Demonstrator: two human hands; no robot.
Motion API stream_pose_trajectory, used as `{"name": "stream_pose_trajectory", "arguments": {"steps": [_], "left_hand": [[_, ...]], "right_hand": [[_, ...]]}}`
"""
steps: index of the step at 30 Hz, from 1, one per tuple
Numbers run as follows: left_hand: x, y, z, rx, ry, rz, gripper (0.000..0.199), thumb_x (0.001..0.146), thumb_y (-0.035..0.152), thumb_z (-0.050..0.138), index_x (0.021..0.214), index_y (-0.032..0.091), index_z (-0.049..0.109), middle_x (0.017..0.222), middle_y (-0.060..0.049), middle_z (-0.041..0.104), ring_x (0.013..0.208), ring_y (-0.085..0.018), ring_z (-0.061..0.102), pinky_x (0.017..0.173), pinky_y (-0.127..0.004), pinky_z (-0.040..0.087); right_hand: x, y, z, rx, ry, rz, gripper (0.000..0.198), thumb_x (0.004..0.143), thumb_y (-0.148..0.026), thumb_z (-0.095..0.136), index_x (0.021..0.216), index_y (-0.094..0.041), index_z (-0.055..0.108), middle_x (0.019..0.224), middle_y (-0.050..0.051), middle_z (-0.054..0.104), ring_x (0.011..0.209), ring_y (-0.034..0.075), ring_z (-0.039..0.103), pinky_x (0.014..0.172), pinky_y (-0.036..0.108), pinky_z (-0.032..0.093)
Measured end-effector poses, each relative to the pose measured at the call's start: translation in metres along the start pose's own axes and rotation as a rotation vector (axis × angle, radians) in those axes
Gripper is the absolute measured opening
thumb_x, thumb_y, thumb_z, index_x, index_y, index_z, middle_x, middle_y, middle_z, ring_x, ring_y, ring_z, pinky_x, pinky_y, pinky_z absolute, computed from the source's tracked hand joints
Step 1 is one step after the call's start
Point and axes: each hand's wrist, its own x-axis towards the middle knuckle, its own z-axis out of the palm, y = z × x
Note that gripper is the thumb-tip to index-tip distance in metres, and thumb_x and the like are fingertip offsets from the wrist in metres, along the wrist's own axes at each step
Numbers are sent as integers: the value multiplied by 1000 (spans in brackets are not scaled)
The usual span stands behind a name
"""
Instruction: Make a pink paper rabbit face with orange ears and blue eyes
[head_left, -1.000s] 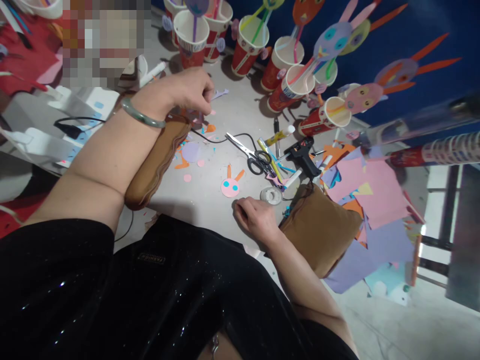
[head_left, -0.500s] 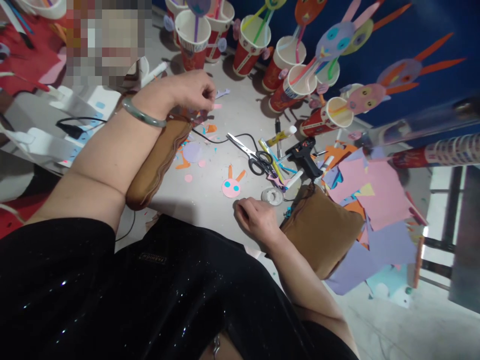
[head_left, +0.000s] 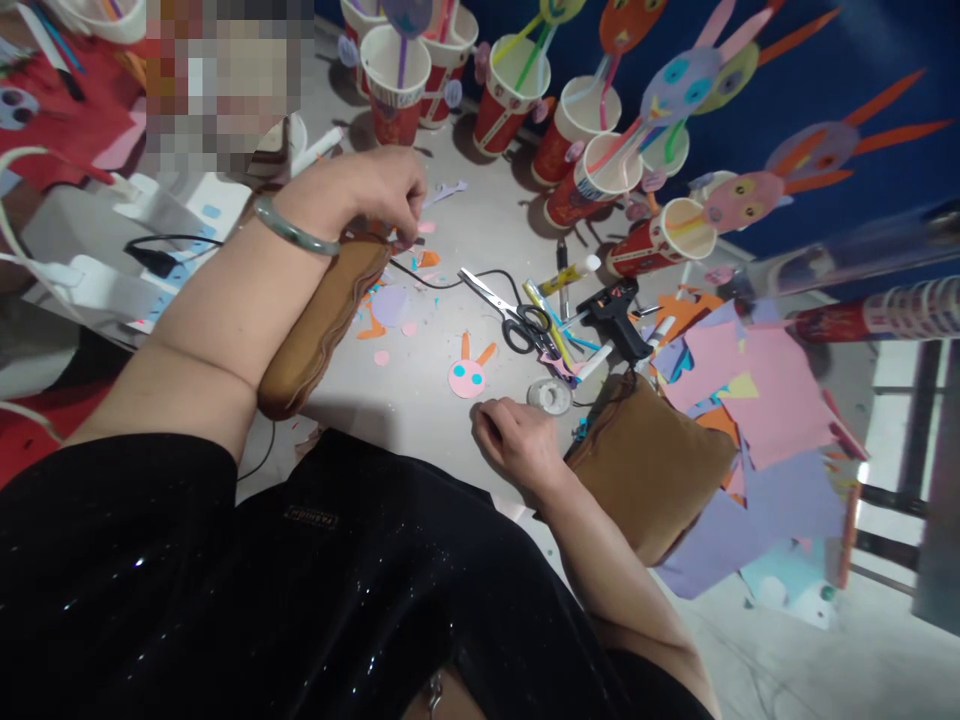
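Observation:
My left hand [head_left: 386,195], with a bangle [head_left: 294,230] at the wrist, reaches over the far end of a long brown cushion [head_left: 326,330]. Its fingers point down, pressed together among small paper scraps; what they hold, if anything, is hidden. My right hand [head_left: 517,440] rests loosely curled on the table by the near edge, with nothing seen in it. Just beyond it lies a pink paper rabbit face [head_left: 467,378] with orange ears and blue eyes. A roll of clear tape [head_left: 550,397] sits beside that hand.
Black-handled scissors [head_left: 517,318], markers and a glue gun [head_left: 619,315] lie mid-table. Red paper cups [head_left: 510,100] with straws and paper faces line the back. A brown pillow [head_left: 660,470] and coloured sheets [head_left: 780,385] are right; a power strip [head_left: 187,235] with cords is left.
My left hand has dipped a little, its fingertips now lower near the cushion's far end. My right hand stays curled in place. The whole view has shifted slightly.

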Motion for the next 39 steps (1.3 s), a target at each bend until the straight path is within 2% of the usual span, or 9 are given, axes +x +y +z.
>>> {"name": "stream_pose_trajectory", "arguments": {"steps": [5,10,12,15,20,26,30,33,39], "left_hand": [[-1,8,0,161,-3,-38,19,73,21,76,91,16,77,71,-1,72,67,-14,53,68,-27,47],[-9,22,-1,286,44,-95,17,79,29,73,89,17,79,89,-9,78,84,-22,64,79,-34,51],[-11,26,1,289,37,-65,16,77,29,73,87,18,79,92,-10,79,89,-25,67,83,-36,51],[-12,26,4,256,-40,46,16,75,24,71,88,22,80,91,-4,80,89,-21,67,86,-33,49],[-8,24,10,250,-75,144,18,75,20,67,87,25,79,80,-2,77,84,-20,64,84,-33,45],[-9,30,12,265,-88,88,20,75,16,65,86,20,81,67,-3,70,76,-19,59,75,-32,34],[-9,28,14,197,-91,102,17,73,11,64,71,22,78,49,2,58,63,-16,43,69,-32,26],[-6,25,16,202,-108,115,20,73,9,65,61,24,72,46,4,54,57,-15,38,65,-32,24],[-1,21,18,255,-120,127,14,74,9,68,67,20,73,43,7,47,56,-12,36,63,-30,24]], "right_hand": [[-1,0,0,7,-15,11,15,99,-18,54,87,-19,63,68,0,62,58,12,49,59,29,33],[0,0,0,-2,4,-5,14,98,-18,56,86,-18,63,68,0,63,57,12,50,58,29,34],[0,0,0,-4,8,-5,15,99,-18,56,86,-19,62,68,-1,62,56,12,49,58,29,33],[0,0,0,-4,7,4,17,99,-19,55,84,-19,62,66,-1,59,56,12,47,58,29,32],[0,-1,0,8,12,4,17,99,-17,55,84,-18,63,66,-1,58,57,11,45,58,29,31],[1,-1,-2,14,7,1,17,99,-17,55,84,-18,63,65,-1,58,56,11,44,58,28,30],[1,0,-2,7,1,5,18,99,-17,54,83,-19,63,65,-1,58,56,11,45,57,28,31],[0,0,-1,11,-3,6,18,99,-17,53,84,-19,62,66,-1,59,56,12,46,57,28,32],[-1,1,0,10,-15,17,17,99,-18,53,85,-19,62,67,0,59,57,12,46,57,29,32]]}}
